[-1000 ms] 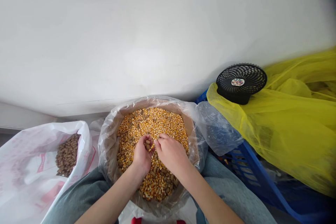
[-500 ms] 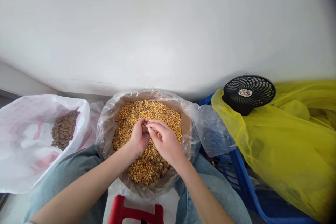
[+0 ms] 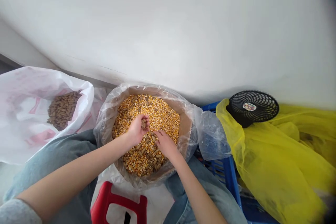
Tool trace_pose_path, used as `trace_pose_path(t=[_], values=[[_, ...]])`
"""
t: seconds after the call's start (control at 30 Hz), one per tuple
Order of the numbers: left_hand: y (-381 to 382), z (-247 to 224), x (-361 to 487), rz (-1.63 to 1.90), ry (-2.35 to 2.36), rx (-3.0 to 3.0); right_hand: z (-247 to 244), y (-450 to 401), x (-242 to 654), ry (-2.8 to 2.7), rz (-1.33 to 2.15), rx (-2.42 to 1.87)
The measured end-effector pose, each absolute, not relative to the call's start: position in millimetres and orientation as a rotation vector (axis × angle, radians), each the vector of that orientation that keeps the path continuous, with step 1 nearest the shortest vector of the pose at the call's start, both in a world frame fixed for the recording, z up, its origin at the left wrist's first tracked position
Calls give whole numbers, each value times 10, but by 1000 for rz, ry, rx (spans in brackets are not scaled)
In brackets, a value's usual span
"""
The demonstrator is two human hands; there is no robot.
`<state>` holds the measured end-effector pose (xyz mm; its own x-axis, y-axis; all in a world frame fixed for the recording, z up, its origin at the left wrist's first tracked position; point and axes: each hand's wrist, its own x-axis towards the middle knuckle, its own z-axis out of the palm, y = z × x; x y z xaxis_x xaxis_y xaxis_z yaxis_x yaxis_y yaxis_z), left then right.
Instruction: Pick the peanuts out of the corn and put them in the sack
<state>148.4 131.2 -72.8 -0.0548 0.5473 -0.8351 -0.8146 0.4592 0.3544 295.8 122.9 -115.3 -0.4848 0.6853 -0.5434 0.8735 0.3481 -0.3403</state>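
Behind everything we see one pale wall (image 3: 168, 31), rising from the far side. Below it we count one spread of yellow netting (image 3: 278, 161) at right, one white bag (image 3: 15, 101) at left, one clear plastic liner (image 3: 106, 122) in the middle, one blue basket (image 3: 232, 178) partly under the netting, one red stool (image 3: 119, 201) near us and one black fan (image 3: 253, 106) resting on the netting. Our two legs in jeans flank the liner. Inside the liner we have one bed of corn kernels (image 3: 166, 115) mixed with brown pods (image 3: 156, 161), too many to count; one heap of similar pods (image 3: 63, 110) sits in the white bag.

Our two hands are apart, close together over the liner. We hold the left hand (image 3: 138, 129) palm inward, fingers curled around a few pods (image 3: 143, 123), how many we cannot tell. Our right hand (image 3: 166, 144) is back up, a little nearer, its fingers bent towards the mix; whether it grips anything we cannot tell. Corn and loose pods lie below and around both hands, and the heap is well to their left.
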Motion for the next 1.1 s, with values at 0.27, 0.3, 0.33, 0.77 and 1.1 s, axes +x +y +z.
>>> trace_pose_path(t=[0.27, 0.3, 0.33, 0.77, 1.1], values=[[991, -913, 1391, 865, 1162, -234, -1401, 1074, 3005, 2299, -846, 1110], [972, -923, 1377, 851, 1178, -243, -1422, 1061, 3008, 2299, -847, 1108], [959, -933, 1365, 845, 1192, -249, -1443, 1049, 3012, 2299, -849, 1114], [940, -1113, 1350, 876, 1277, -231, -1159, 1230, 2875, 2336, -1850, 1519], [1010, -921, 1505, 991, 1129, -219, -736, 1222, 2638, 2617, -1651, 1359]])
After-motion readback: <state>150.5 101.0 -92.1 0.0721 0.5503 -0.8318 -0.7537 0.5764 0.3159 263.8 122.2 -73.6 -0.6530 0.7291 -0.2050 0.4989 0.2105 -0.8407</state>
